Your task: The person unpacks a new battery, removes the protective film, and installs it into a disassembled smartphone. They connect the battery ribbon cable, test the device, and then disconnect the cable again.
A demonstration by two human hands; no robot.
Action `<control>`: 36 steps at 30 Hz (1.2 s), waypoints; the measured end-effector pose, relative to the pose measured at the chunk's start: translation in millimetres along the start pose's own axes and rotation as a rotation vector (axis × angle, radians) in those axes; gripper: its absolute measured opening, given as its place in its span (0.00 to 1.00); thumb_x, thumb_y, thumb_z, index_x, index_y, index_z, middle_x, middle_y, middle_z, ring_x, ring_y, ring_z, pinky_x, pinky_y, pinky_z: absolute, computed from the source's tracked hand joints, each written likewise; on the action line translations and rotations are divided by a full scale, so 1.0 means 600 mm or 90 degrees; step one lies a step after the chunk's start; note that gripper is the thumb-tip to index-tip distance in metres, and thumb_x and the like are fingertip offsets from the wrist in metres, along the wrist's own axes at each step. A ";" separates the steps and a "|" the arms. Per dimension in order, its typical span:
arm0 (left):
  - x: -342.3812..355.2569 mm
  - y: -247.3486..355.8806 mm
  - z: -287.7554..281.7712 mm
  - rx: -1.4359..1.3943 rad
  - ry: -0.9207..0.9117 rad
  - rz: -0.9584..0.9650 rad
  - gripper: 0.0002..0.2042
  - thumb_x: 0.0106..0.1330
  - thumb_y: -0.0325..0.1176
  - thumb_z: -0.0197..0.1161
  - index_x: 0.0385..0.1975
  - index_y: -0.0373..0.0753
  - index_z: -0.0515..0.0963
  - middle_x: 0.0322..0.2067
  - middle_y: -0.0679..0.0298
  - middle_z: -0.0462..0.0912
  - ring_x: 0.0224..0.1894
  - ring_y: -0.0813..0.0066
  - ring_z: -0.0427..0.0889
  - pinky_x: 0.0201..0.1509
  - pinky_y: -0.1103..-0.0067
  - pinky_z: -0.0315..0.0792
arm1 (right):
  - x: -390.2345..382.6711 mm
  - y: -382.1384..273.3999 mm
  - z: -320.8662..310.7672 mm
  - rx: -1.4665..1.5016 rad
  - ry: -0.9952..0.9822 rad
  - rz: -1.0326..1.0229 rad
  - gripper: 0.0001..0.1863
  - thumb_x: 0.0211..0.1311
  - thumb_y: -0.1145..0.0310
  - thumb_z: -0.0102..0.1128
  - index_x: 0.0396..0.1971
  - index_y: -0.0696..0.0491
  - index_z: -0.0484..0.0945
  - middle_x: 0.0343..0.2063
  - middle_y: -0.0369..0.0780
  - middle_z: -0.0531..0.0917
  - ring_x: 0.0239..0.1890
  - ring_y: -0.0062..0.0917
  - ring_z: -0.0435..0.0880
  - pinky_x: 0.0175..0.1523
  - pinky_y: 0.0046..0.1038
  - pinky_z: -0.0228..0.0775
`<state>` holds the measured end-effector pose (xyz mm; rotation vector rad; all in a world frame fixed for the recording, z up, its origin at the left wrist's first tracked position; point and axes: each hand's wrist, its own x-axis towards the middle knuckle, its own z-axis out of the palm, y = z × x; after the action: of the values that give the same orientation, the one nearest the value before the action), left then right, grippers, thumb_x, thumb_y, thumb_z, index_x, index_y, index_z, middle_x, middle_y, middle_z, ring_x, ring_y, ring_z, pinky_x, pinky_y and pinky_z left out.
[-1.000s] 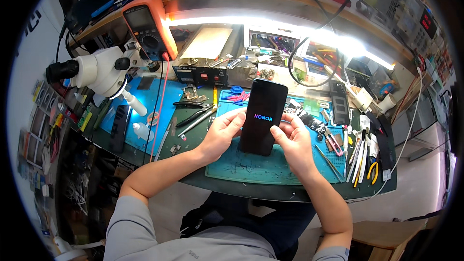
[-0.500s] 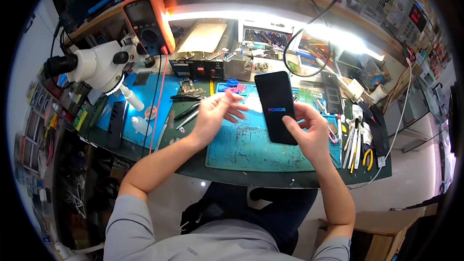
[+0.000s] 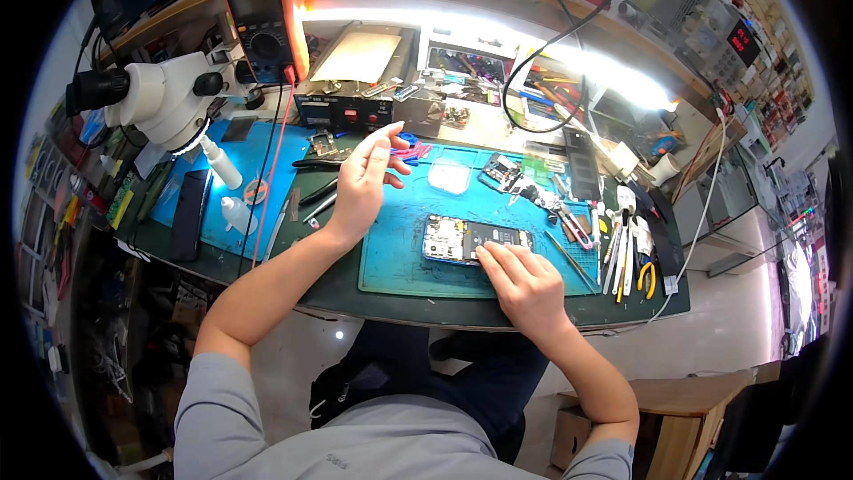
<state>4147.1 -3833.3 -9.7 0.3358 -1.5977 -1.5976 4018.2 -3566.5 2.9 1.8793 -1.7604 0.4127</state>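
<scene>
A phone lies face down on the blue work mat, its back off and its boards showing. My right hand rests on the phone's near right edge, fingertips pressed on it. Above the mat's left end my left hand is raised, fingers spread, holding nothing. It hovers near pink and blue tools and black tweezers.
A white microscope and an orange multimeter stand at the back left. A dark phone and white bottles lie left. A clear box, a small board and several hand tools sit right.
The phone, held upright with its screen lit, has been turned and laid face down on the mat by my right hand. My left hand let go and rose to the left.
</scene>
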 end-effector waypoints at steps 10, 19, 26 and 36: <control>-0.171 0.063 0.134 -0.516 -0.308 -0.468 0.30 0.84 0.53 0.38 0.77 0.39 0.58 0.71 0.53 0.68 0.72 0.63 0.67 0.78 0.64 0.59 | 0.045 -0.139 -0.102 0.203 0.249 -0.040 0.27 0.79 0.43 0.49 0.56 0.50 0.83 0.56 0.43 0.86 0.61 0.40 0.83 0.64 0.42 0.75; -0.282 0.204 0.013 -0.458 -0.650 -0.392 0.27 0.86 0.39 0.37 0.79 0.35 0.50 0.70 0.44 0.70 0.64 0.59 0.80 0.69 0.65 0.71 | -0.022 0.135 0.003 -0.012 0.102 0.259 0.26 0.66 0.52 0.68 0.59 0.51 0.80 0.53 0.45 0.85 0.58 0.39 0.82 0.68 0.46 0.68; -0.302 0.151 -0.049 0.409 -0.108 0.159 0.35 0.62 0.17 0.62 0.73 0.33 0.62 0.64 0.50 0.75 0.63 0.59 0.78 0.67 0.67 0.72 | 0.085 0.194 0.093 0.022 -0.126 0.253 0.42 0.58 0.43 0.73 0.66 0.55 0.74 0.52 0.51 0.86 0.55 0.48 0.83 0.62 0.44 0.73; -0.261 0.129 -0.078 0.473 -0.056 0.127 0.36 0.63 0.16 0.64 0.73 0.34 0.62 0.60 0.55 0.80 0.59 0.60 0.81 0.68 0.66 0.70 | 0.118 0.222 0.077 0.205 -0.060 0.278 0.35 0.54 0.56 0.75 0.59 0.59 0.78 0.53 0.51 0.78 0.58 0.44 0.78 0.66 0.39 0.71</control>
<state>4304.6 -3744.4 -2.0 0.4751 -2.1805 -0.8318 3888.5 -3652.6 26.7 1.7266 -2.2868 0.8236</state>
